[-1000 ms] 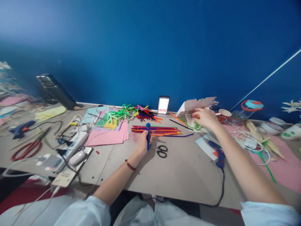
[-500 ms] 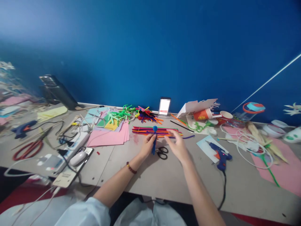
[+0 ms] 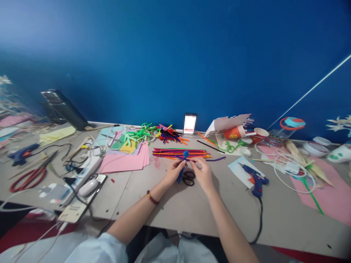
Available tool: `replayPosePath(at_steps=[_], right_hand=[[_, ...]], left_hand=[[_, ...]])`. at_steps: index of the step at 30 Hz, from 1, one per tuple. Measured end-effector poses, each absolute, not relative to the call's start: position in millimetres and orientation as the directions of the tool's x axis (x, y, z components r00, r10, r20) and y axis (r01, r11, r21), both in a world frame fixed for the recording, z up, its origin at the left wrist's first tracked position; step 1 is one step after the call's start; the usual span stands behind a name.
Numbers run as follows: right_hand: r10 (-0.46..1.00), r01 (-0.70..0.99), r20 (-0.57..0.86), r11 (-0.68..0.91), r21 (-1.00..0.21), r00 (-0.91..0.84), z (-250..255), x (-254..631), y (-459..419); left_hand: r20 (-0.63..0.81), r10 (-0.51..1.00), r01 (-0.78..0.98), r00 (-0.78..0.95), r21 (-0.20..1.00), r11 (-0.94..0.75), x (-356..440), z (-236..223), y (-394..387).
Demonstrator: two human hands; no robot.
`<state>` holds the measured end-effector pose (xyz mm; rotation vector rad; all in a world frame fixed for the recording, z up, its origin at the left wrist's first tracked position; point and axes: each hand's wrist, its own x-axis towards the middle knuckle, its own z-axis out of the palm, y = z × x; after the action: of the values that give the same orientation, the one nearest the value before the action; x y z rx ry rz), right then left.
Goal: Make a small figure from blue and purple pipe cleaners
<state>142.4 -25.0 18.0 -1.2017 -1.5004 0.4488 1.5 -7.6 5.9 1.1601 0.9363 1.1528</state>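
While both hands pinch it just above the tabletop [image 3: 208,212], I note the blue pipe-cleaner figure [image 3: 183,166]: left hand [image 3: 173,171] grips the stem, right hand [image 3: 202,171] holds a side strand. Pom-pom head on; limbs look unfinished. Scissors [image 3: 188,178] lie beneath.

- A grey table [image 3: 208,204] carries the clutter.
- Pink paper sheets [image 3: 124,160] lie left of centre.
- A bundle of coloured pipe cleaners [image 3: 178,152] lies behind black scissors [image 3: 189,178].
- A blue glue gun [image 3: 255,179] rests on the right.
- Red scissors [image 3: 24,179] lie far left, beside what may be a power strip [image 3: 82,171].
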Motion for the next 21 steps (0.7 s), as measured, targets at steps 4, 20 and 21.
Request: replayPosePath(at_steps=[4, 20, 21], right_hand=[[0.857, 0.444, 0.503, 0.412, -0.796, 0.108, 18.9, 139.7, -26.7], [0.939, 0.153, 0.291, 0.264, -0.952, 0.185, 20.6, 135.7, -31.5], [0.941, 0.142, 0.283, 0.259, -0.955, 0.187, 20.5, 135.6, -31.5]], left_hand=[[0.056, 0.996, -0.175, 0.066, 0.984, -0.044, 3.0, 6.9, -5.7], [0.128, 0.991, -0.071, 0.05, 0.99, -0.124, 0.2, 15.5, -12.8], [0.15, 0.987, -0.039, 0.05, 0.988, -0.148, 0.1, 14.7, -12.9]])
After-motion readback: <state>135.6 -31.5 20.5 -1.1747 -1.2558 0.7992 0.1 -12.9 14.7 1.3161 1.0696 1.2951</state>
